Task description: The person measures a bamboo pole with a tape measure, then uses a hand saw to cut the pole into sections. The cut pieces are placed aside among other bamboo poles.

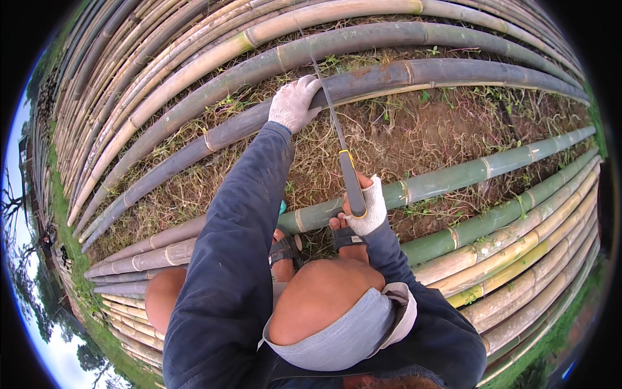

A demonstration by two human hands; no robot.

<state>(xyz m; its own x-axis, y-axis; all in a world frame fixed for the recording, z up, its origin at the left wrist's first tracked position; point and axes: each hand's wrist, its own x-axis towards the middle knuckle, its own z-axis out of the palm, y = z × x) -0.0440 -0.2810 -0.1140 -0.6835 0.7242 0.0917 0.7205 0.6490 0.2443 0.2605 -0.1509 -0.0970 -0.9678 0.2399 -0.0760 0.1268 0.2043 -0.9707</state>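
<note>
Dark, grey-skinned bamboo lies under my left hand [293, 105]: the gloved fingers are closed over the top of the pole [376, 79], right beside the saw blade, I judge to keep the round stem from rolling or shifting. My right hand [368, 209], gloved too but with some bare fingers showing, is wrapped round the grey, yellow-edged grip of the saw [350, 178], close to my body, perhaps so that my elbow can bend freely. The blade lies across the pole rather than along it, its tip reaching over the next pole beyond; whether its teeth have bitten in, I cannot tell. A green pole [447, 186] runs by my sandalled feet, with strawy soil [447, 129] between it and the dark one, which leaves some room for the saw.
</note>
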